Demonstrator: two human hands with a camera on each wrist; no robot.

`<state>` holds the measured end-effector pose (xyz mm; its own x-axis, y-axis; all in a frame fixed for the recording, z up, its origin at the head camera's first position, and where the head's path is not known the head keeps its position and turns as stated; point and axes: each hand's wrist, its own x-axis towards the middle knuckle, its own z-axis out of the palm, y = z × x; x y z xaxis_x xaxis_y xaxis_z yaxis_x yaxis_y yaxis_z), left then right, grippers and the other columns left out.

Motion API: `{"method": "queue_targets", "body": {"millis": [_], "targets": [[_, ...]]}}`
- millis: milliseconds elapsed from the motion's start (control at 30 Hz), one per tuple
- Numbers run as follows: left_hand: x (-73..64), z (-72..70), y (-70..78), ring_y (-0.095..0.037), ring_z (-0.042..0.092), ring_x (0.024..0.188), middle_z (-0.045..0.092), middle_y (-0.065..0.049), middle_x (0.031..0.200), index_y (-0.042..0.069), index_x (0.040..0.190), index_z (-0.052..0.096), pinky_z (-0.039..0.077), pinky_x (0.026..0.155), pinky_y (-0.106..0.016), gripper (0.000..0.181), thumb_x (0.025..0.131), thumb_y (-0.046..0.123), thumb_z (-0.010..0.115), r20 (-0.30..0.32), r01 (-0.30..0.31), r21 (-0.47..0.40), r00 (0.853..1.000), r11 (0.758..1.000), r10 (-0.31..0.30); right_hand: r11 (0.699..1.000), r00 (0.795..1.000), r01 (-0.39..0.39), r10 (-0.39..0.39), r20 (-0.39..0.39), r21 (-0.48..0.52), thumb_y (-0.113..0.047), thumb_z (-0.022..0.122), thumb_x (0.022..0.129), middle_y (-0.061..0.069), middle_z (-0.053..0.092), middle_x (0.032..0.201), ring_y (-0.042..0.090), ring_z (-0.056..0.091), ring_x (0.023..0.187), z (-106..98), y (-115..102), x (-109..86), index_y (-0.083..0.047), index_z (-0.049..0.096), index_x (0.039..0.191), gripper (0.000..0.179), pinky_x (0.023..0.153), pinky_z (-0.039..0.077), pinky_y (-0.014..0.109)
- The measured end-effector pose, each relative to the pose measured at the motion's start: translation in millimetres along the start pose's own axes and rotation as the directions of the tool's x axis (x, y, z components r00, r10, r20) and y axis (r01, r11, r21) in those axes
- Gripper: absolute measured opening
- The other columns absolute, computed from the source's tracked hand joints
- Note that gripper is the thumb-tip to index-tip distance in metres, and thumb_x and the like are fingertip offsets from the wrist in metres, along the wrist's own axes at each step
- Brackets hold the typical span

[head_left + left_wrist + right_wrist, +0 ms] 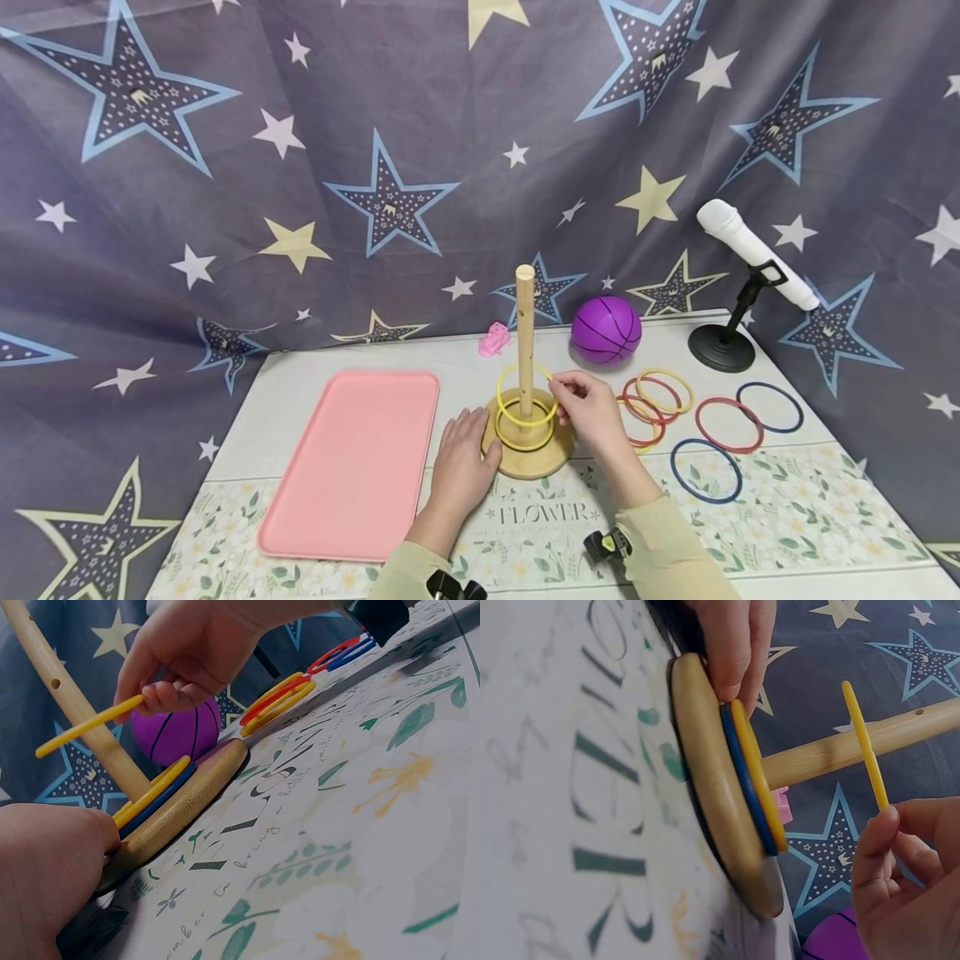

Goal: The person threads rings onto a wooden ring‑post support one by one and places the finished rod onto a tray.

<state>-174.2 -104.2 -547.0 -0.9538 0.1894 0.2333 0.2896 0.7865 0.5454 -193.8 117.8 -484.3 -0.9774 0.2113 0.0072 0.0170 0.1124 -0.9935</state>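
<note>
In the head view a wooden post (pixel 525 325) rises from a round wooden base (pixel 528 468). My right hand (pixel 590 410) pinches a yellow ring (pixel 866 746) between thumb and fingers; the ring encircles the post, raised above the base. Lower down, another yellow ring (pixel 760 776) lies over a blue ring (pixel 747 780) around the post's foot. My left hand (pixel 462 458) rests against the left side of the base, its fingers extended and thumb near the front edge. Its fingertips touch near the rim in the right wrist view.
Several red and yellow rings (pixel 660 371) overlap at the right, with a red ring (pixel 729 451) and two blue rings (pixel 705 500) nearby. A pink tray (pixel 348 467) lies left. Behind stand a purple ball (pixel 606 330), a small pink toy (pixel 494 339) and a white microphone (pixel 757 254) on a stand.
</note>
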Motion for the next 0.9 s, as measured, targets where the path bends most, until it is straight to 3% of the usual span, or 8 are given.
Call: {"method": "queue_targets", "body": {"millis": [500, 900], "targets": [[1.0, 0.5, -1.0, -0.039, 0.041, 0.159, 0.057, -0.02, 0.161, -0.002, 0.157, 0.057, 0.022, 0.135, -0.057, 0.059, 0.106, 0.023, 0.068, 0.004, -0.002, 0.006, 1.0, 1.0, 0.002, 0.992, 0.997, -0.034, 0.042, 0.069, -0.117, -0.009, 0.074, 0.105, 0.009, 0.067, 0.077, 0.015, 0.062, 0.061, 1, 18, 4.1, 0.001, 0.081, 0.114, 0.015, 0.052, 0.054, 0.022], [1.1, 0.2, -1.7, -0.04, 0.042, 0.158, 0.058, -0.02, 0.16, -0.003, 0.157, 0.057, 0.022, 0.135, -0.057, 0.058, 0.105, 0.022, 0.068, 0.0, -0.014, 0.002, 1.0, 1.0, 0.014, 0.988, 0.994, -0.048, 0.061, 0.089, -0.149, -0.01, 0.074, 0.105, 0.009, 0.065, 0.073, 0.014, 0.06, 0.059, 2, 23, 1.8, -0.001, 0.082, 0.114, 0.015, 0.051, 0.054, 0.022]]}}
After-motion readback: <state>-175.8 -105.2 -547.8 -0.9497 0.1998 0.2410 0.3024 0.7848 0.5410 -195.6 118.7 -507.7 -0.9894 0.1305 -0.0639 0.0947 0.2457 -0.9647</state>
